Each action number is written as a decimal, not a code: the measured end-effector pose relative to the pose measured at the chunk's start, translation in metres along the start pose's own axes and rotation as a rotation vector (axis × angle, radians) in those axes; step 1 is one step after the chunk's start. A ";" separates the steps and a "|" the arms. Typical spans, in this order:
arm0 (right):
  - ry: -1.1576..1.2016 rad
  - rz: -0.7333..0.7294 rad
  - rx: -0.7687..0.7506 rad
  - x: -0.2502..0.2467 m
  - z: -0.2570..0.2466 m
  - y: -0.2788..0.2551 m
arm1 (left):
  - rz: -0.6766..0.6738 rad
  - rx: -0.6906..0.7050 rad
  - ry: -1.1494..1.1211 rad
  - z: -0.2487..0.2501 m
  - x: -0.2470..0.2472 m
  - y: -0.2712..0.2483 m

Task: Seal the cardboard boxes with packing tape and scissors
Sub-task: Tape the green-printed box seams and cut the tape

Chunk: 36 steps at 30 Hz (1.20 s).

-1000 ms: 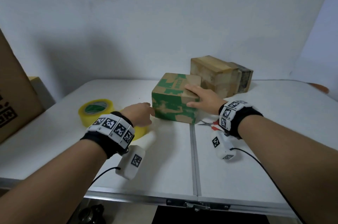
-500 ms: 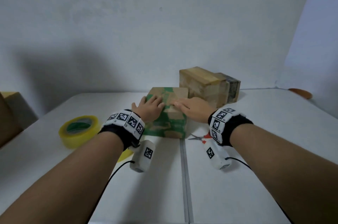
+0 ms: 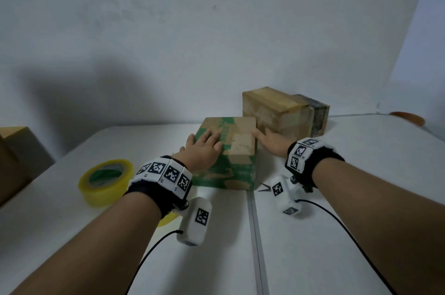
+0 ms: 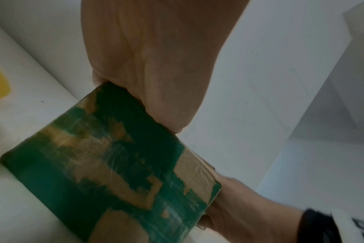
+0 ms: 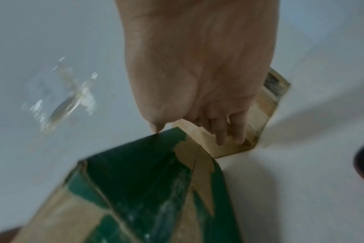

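- Green and brown box (image 3: 227, 157) sitting on the white table (image 3: 337, 234), right in front of a plain brown box (image 3: 277, 111) near the wall.
- Left hand (image 3: 204, 147) lying flat on top of the green box, fingers straight, pressing down, not gripping.
- Right hand (image 3: 271, 141) flat against the right side of the green box, fingers straight, squeezed in beside the brown box.
- Yellow tape roll (image 3: 106, 181) lying flat on the table to the left, well apart from the green box.
- Scissors (image 3: 264, 189): only the dark tips poking out by the right wrist, near the bottom right corner of the green box.
- Seen only from the head: the tape roll's green core, the scissors tips, another big box (image 3: 14, 164) at the far left edge.
- Seen only from the left wrist: shiny clear tape and torn green print on the near side of the green box (image 4: 114, 164), plus the right hand (image 4: 239, 205) touching the far edge.
- Seen only from the right wrist: fingertips (image 5: 221, 139) touching the brown box (image 5: 258, 118) behind, thumb at the top corner of the green box (image 5: 156, 180). Blurry picture.
- Different from half a second ago: right hand off the top and down to the side; left hand further across the top; green box closer to the brown box.
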State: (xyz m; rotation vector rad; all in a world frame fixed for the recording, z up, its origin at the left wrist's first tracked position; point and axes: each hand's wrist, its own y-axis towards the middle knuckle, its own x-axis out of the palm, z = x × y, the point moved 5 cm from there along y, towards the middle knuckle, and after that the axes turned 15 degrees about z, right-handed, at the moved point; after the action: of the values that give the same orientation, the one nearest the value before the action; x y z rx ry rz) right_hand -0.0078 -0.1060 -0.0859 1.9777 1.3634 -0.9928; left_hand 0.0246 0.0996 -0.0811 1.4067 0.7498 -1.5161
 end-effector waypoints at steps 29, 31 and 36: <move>0.415 0.244 0.021 -0.070 -0.045 -0.070 | -0.077 -0.340 -0.885 0.046 -0.060 -0.046; 0.396 0.184 0.059 -0.065 -0.051 -0.063 | -0.087 -0.317 -0.791 0.048 -0.060 -0.044; 0.297 0.155 0.087 -0.060 -0.063 -0.042 | -0.160 -0.281 -0.752 0.041 -0.059 -0.048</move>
State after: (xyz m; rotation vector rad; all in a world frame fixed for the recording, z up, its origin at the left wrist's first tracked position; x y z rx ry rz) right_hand -0.0433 -0.0758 -0.0008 2.3297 1.3096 -0.7197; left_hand -0.0402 0.0946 -0.0234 0.5018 0.5686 -1.8069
